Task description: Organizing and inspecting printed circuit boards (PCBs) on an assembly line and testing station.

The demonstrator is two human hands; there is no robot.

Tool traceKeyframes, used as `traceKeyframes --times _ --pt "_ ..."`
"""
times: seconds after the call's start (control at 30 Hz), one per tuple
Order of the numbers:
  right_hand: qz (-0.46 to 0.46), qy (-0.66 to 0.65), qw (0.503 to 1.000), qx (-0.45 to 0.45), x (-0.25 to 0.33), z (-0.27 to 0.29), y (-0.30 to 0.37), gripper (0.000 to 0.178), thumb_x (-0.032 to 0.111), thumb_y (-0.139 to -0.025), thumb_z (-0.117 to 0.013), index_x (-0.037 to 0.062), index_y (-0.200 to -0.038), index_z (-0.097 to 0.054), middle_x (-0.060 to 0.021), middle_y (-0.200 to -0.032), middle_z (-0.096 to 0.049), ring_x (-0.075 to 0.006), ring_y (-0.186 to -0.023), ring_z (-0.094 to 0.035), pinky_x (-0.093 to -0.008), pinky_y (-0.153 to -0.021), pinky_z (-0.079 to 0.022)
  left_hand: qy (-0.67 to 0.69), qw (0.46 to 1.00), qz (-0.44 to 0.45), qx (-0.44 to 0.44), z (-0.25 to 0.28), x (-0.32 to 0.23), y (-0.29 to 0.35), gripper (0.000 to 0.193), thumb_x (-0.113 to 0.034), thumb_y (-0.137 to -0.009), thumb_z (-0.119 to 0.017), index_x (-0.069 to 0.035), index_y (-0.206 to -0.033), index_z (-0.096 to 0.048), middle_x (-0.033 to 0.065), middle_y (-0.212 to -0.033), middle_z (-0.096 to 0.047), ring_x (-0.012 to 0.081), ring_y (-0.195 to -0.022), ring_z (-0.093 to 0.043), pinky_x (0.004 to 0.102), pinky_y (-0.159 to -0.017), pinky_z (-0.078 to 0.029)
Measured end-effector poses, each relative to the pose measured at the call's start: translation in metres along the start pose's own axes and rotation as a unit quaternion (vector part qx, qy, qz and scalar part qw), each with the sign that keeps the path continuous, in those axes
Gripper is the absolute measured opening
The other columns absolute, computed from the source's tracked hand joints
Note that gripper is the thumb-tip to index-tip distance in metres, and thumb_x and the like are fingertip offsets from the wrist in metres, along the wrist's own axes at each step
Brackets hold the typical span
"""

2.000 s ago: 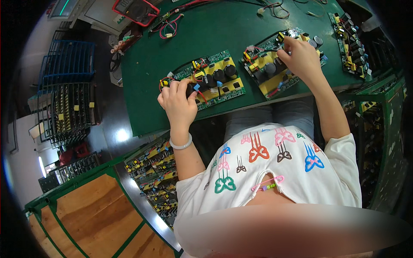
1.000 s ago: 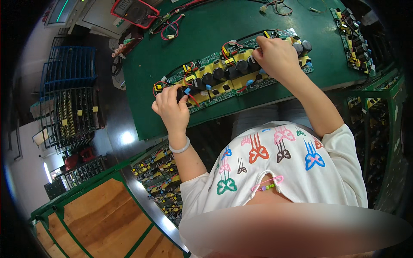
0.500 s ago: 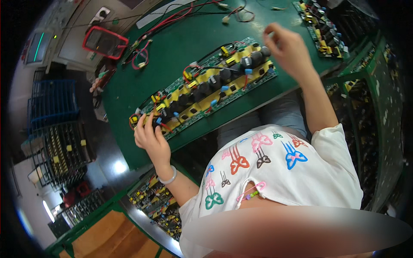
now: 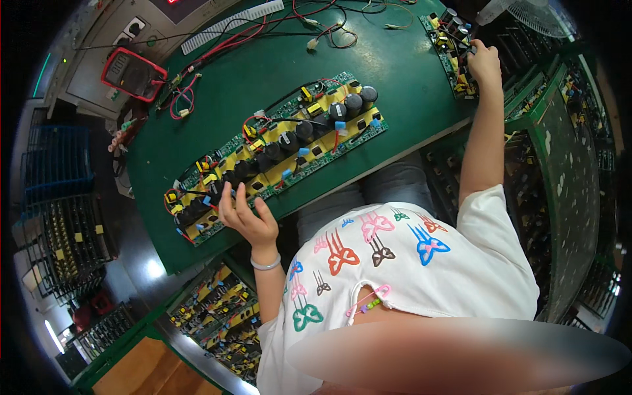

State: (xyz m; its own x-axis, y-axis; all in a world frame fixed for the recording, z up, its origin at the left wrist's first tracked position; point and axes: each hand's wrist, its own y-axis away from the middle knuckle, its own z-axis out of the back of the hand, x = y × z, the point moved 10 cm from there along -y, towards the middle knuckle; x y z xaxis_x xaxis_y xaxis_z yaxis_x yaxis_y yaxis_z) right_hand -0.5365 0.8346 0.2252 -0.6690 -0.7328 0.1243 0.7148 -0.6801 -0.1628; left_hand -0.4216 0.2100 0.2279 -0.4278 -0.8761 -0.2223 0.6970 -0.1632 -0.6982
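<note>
The single circuit board [image 4: 451,56] lies at the far right of the green table [image 4: 403,72], just left of the right hand [image 4: 486,63], its long axis running from far left to near right; the right hand reaches its right side, while the left hand [image 4: 249,214] is well apart from it; whether the right grip has closed on the board or only touches it I cannot tell; the left grip is loose, fingers spread, at the near side of the row of circuit boards [image 4: 279,155], which slants from near left to far right; half a second ago the right hand hung beside the row's far-right end, and the left was closer to its near-left end.
</note>
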Motion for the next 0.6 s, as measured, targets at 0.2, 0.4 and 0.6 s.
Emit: traceKeyframes --times 0.2,0.4,0.6 --pt "-0.055 0.019 0.997 0.044 -0.004 -0.005 -0.016 0.046 0.026 -0.085 -0.063 0.0273 -0.131 -0.061 -0.0136 -0.131 -0.063 -0.0352 -0.120 -0.061 -0.0478 -0.096 -0.051 -0.004 1.000 0.021 -0.019 0.004 0.004 0.003 0.033 -0.015 -0.097 -0.051 -0.001 -0.126 -0.057 0.0177 -0.139 -0.049 0.0334 -0.126 -0.043 0.0475 -0.108 -0.029" --pt "-0.021 0.000 0.997 0.074 0.022 0.010 0.002 0.041 0.028 -0.072 -0.069 0.0163 -0.111 -0.073 -0.0156 -0.113 -0.071 -0.0337 -0.107 -0.067 -0.0423 -0.093 -0.053 -0.025 0.999 0.016 -0.037 0.005 0.004 0.005 0.029 -0.017 -0.096 -0.053 -0.003 -0.120 -0.061 0.0160 -0.135 -0.054 0.0320 -0.117 -0.046 0.0455 -0.102 -0.036" --pt "0.027 0.018 0.999 0.013 0.061 0.005 0.024 0.041 0.038 -0.071 -0.071 0.0014 -0.090 -0.073 -0.0171 -0.085 -0.074 -0.0291 -0.080 -0.073 -0.0389 -0.081 -0.056 -0.014 0.999 0.021 -0.028 0.002 0.005 0.007 0.030 -0.016 -0.094 -0.052 -0.001 -0.119 -0.060 0.0170 -0.135 -0.053 0.0322 -0.121 -0.046 0.0478 -0.105 -0.032"
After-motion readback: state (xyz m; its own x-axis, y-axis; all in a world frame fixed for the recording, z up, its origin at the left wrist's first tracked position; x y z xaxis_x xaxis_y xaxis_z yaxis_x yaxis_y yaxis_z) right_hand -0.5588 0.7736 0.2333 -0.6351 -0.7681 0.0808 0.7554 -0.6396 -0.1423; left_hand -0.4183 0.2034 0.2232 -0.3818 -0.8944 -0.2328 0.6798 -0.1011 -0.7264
